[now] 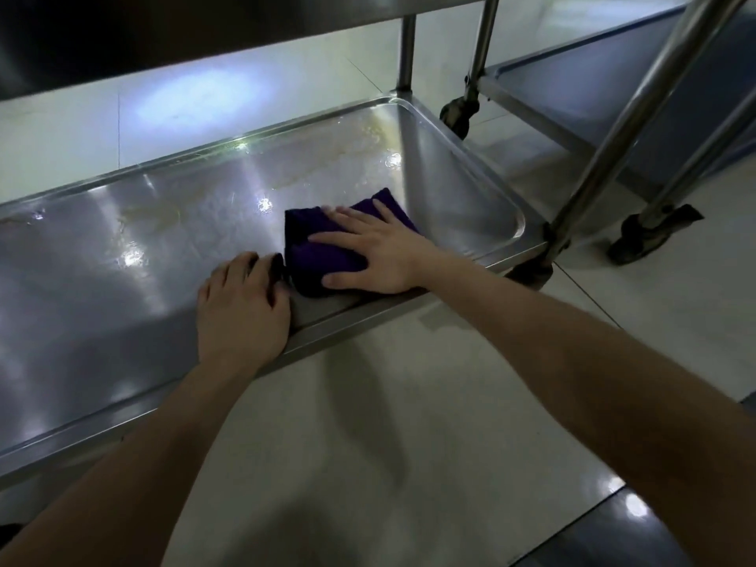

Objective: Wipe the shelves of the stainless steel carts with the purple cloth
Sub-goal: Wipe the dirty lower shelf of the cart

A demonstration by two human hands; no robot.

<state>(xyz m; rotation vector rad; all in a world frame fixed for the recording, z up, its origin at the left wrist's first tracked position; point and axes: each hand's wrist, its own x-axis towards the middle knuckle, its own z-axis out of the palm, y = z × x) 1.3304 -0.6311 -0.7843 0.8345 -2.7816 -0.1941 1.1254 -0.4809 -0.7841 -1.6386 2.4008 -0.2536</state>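
Pressing flat on the cloth (315, 255), the right hand (376, 255) keeps its fingers straight and spread, grasping nothing. The palm and fingers cover the cloth's right part. The cloth is dark purple and folded. It lies on the shelf (122, 247), in the shelf's right half, close to the front rim and short of the right end wall.

The left hand (241, 304) rests palm down across the shelf's front rim, nearer the shelf's middle than the cloth. Its fingers are loosely bent and clasp nothing. Its fingertips end just beside the cloth's edge, in shadow, and whether they touch the cloth cannot be told.

Yellowish streaks (327, 157) and a wet sheen mark the shelf toward its back rim, behind the cloth. A post (407, 47) rises from the shelf's back right corner. A dark upper tier (163, 30) hangs over the shelf.

Beyond the shelf's right end, apart from it, stands a second cart (593, 83). One of its casters (650, 235) sits on the pale tiled floor (409, 403), which also spreads in front of the shelf under both forearms.
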